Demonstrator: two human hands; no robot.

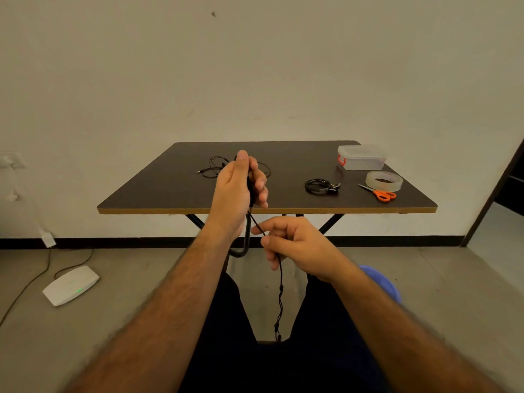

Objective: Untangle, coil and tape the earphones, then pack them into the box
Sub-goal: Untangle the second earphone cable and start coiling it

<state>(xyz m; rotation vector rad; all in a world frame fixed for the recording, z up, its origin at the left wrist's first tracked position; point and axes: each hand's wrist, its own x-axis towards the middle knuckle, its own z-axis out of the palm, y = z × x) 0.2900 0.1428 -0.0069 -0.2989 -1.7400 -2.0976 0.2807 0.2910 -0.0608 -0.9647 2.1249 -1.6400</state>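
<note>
My left hand [238, 191] is raised over the near table edge, closed around a bundle of black earphone cable [280, 293]. The cable runs down to my right hand [295, 245], which pinches it below the table edge; its twisted tail hangs between my knees. A second, loose black earphone set [211, 167] lies tangled on the table behind my left hand. A coiled black set [320, 186] rests right of centre. The clear plastic box [361, 158] with red clips and its lid on sits at the far right corner. A clear tape roll [384, 180] and orange-handled scissors [380, 192] lie near it.
The dark folding table [170, 194] stands against a plain wall. A white router [71, 285] with its cable lies on the floor at left. A blue stool [382, 282] shows under my right arm. A dark doorway frame [499, 188] stands at right.
</note>
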